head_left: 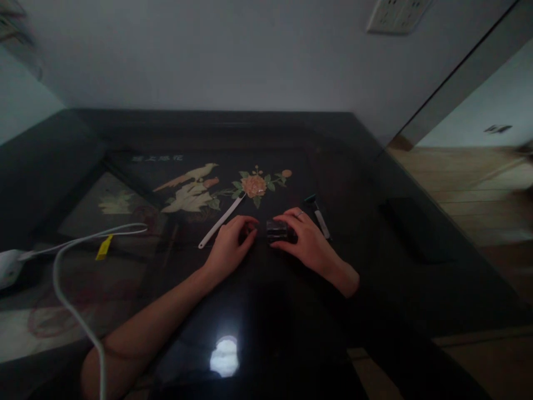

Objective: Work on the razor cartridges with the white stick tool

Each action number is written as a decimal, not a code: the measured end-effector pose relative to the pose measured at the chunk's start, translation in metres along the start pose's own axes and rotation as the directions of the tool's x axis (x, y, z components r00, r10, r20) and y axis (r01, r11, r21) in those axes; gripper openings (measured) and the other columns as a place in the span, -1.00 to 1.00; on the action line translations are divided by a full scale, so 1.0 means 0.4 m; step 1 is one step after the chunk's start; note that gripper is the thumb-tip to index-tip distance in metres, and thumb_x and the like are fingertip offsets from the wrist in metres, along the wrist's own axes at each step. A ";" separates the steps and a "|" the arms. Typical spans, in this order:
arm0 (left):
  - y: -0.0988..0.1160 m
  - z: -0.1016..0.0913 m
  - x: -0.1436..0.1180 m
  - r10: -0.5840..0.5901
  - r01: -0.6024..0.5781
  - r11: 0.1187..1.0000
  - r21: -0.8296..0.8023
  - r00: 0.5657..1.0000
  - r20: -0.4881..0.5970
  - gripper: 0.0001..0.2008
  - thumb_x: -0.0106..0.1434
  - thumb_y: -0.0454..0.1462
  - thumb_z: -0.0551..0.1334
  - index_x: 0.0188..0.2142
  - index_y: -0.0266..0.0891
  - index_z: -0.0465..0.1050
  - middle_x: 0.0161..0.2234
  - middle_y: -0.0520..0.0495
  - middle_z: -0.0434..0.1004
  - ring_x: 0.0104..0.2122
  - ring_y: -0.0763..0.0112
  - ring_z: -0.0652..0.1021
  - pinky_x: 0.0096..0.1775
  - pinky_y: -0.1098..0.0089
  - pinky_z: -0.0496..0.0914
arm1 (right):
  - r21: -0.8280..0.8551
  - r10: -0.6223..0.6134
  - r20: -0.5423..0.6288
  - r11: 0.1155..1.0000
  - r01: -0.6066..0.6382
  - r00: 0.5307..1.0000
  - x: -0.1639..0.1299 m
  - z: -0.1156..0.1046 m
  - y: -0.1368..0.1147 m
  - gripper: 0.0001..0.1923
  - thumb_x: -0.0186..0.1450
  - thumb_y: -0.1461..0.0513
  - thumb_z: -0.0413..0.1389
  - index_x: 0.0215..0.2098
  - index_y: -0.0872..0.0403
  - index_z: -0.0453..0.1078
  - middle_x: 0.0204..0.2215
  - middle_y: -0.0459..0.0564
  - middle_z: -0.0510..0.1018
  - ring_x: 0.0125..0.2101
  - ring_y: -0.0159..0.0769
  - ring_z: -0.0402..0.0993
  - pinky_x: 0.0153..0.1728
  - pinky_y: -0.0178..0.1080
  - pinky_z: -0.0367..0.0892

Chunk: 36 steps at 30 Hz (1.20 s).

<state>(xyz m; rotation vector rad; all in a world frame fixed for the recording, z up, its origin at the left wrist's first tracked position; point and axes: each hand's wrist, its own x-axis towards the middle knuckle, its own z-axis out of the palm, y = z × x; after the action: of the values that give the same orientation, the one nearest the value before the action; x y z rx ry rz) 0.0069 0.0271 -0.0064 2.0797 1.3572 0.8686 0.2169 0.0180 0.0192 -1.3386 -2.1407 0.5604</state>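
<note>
My right hand [306,239] has its thumb and fingers around a small, dark, shiny cylinder [276,230], which lies on its side at the black tabletop. A ring shows on one of its fingers. Just left of the cylinder, my left hand [231,241] is curled, thumb and fingertips drawn close together. Whatever may be inside that curl is too dark to tell. Beside the left hand lies a slim white stick [220,223] with a hole in its near end. A razor [318,215] with a green head and pale handle rests beyond my right hand.
The glossy black table [266,322] carries a bird-and-flower picture [189,189]. At the left, a white cable [62,291] with a yellow tag [104,248] runs from a white charger [10,266]. A dark flat object [416,230] lies at the right. A wall stands behind.
</note>
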 end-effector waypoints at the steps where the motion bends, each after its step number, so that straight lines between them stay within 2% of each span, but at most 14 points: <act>1: 0.000 0.000 0.000 -0.002 0.002 1.000 0.000 1.000 0.003 -0.83 0.31 -0.32 0.14 -0.12 -0.23 0.41 -0.27 -0.05 0.50 -0.28 0.32 0.50 -0.22 0.31 0.35 | 0.002 -0.007 -0.039 1.000 0.007 0.999 0.001 -0.022 0.011 -0.54 0.16 0.22 0.31 0.02 0.08 0.40 -0.05 0.11 0.42 -0.02 -0.09 0.41 0.02 -0.02 0.37; 4: 0.000 0.001 0.000 0.007 -0.007 1.000 -0.002 1.000 0.008 -0.84 0.31 -0.31 0.13 -0.13 -0.23 0.41 -0.27 -0.04 0.50 -0.29 0.33 0.50 -0.21 0.31 0.36 | -0.032 -0.006 -0.181 0.999 0.001 0.983 0.001 -0.111 0.078 -0.55 0.18 0.21 0.29 0.04 0.05 0.41 -0.06 0.10 0.42 -0.17 -0.16 0.45 -0.14 -0.08 0.43; 7: -0.001 0.001 0.001 0.010 -0.010 1.000 0.001 1.000 0.021 -0.83 0.31 -0.30 0.12 -0.13 -0.22 0.42 -0.27 -0.04 0.50 -0.29 0.33 0.50 -0.21 0.31 0.36 | -0.077 0.060 -0.274 0.993 -0.084 0.960 -0.013 -0.200 0.181 -0.53 0.15 0.17 0.30 0.02 0.08 0.44 -0.09 0.10 0.42 -0.28 -0.19 0.42 -0.30 -0.12 0.42; 9: -0.002 0.000 0.001 0.000 -0.001 1.000 0.023 1.000 0.031 -0.82 0.31 -0.29 0.11 -0.12 -0.22 0.42 -0.27 -0.05 0.50 -0.27 0.31 0.51 -0.19 0.29 0.36 | -0.094 0.137 -0.246 0.982 -0.164 0.960 -0.028 -0.239 0.246 -0.56 0.13 0.17 0.30 -0.02 0.06 0.47 -0.09 0.09 0.41 -0.28 -0.19 0.42 -0.27 -0.10 0.41; 10: -0.003 -0.001 0.001 -0.004 0.003 0.999 0.034 0.999 0.037 -0.81 0.31 -0.29 0.11 -0.12 -0.22 0.42 -0.27 -0.05 0.50 -0.26 0.29 0.51 -0.18 0.27 0.36 | -0.097 0.173 -0.185 0.976 -0.193 0.967 -0.036 -0.250 0.272 -0.58 0.13 0.17 0.30 -0.04 0.05 0.48 -0.10 0.08 0.40 -0.28 -0.20 0.41 -0.26 -0.10 0.41; 13: -0.007 -0.001 0.000 -0.009 0.007 0.999 0.041 0.999 0.053 -0.80 0.30 -0.27 0.10 -0.13 -0.22 0.43 -0.26 -0.06 0.51 -0.25 0.26 0.52 -0.17 0.24 0.36 | -0.098 0.190 -0.099 0.975 -0.199 0.977 -0.051 -0.255 0.316 -0.58 0.09 0.18 0.33 -0.07 0.05 0.50 -0.16 0.04 0.39 -0.28 -0.22 0.40 -0.26 -0.14 0.40; 21: -0.012 0.005 0.005 -0.005 0.002 0.999 0.039 0.997 0.073 -0.79 0.29 -0.26 0.10 -0.13 -0.22 0.44 -0.24 -0.09 0.51 -0.24 0.25 0.51 -0.16 0.22 0.35 | -0.097 0.217 -0.007 0.971 -0.217 0.976 -0.052 -0.229 0.332 -0.53 0.10 0.20 0.33 -0.01 0.01 0.50 -0.16 0.01 0.33 -0.24 -0.24 0.37 -0.15 -0.13 0.36; 28: -0.013 0.006 0.005 -0.018 0.013 0.999 0.052 0.996 0.083 -0.78 0.28 -0.25 0.11 -0.14 -0.22 0.45 -0.24 -0.09 0.52 -0.24 0.24 0.52 -0.16 0.21 0.37 | -0.091 0.239 -0.022 0.967 -0.240 0.971 -0.054 -0.229 0.340 -0.50 0.11 0.15 0.32 0.03 -0.01 0.47 -0.14 0.03 0.33 -0.31 -0.26 0.37 -0.23 -0.14 0.37; 31: -0.004 0.003 0.004 -0.004 0.001 0.999 0.041 0.997 0.072 -0.78 0.28 -0.25 0.11 -0.14 -0.23 0.45 -0.24 -0.09 0.52 -0.25 0.25 0.52 -0.17 0.24 0.38 | -0.091 0.216 -0.149 0.969 -0.231 0.965 -0.054 -0.232 0.312 -0.65 0.16 0.11 0.27 -0.11 0.04 0.47 -0.22 0.03 0.41 -0.36 -0.26 0.36 -0.29 -0.17 0.35; 33: 0.006 -0.010 0.007 0.004 -0.006 0.999 0.041 0.998 0.057 -0.78 0.28 -0.25 0.10 -0.14 -0.23 0.45 -0.26 -0.09 0.51 -0.26 0.28 0.52 -0.20 0.29 0.39 | -0.069 0.219 -0.257 0.967 -0.244 0.941 -0.054 -0.229 0.274 -0.80 0.23 0.09 0.20 -0.29 0.06 0.42 -0.38 -0.03 0.45 -0.43 -0.28 0.37 -0.36 -0.22 0.31; 36: 0.013 -0.051 0.024 0.007 -0.007 0.992 0.122 1.000 -0.003 -0.77 0.29 -0.24 0.09 -0.12 -0.21 0.44 -0.28 -0.07 0.49 -0.30 0.31 0.51 -0.23 0.33 0.39 | -0.069 0.265 -0.227 0.955 -0.287 0.937 -0.054 -0.208 0.202 -0.80 0.29 0.10 0.14 -0.38 0.04 0.30 -0.49 -0.10 0.46 -0.49 -0.31 0.39 -0.44 -0.28 0.23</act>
<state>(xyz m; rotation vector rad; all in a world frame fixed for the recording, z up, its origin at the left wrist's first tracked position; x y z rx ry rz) -0.0021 0.0354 0.0132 2.1768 1.4385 0.8104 0.3327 0.0372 0.0290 -1.6911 -1.8400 0.3957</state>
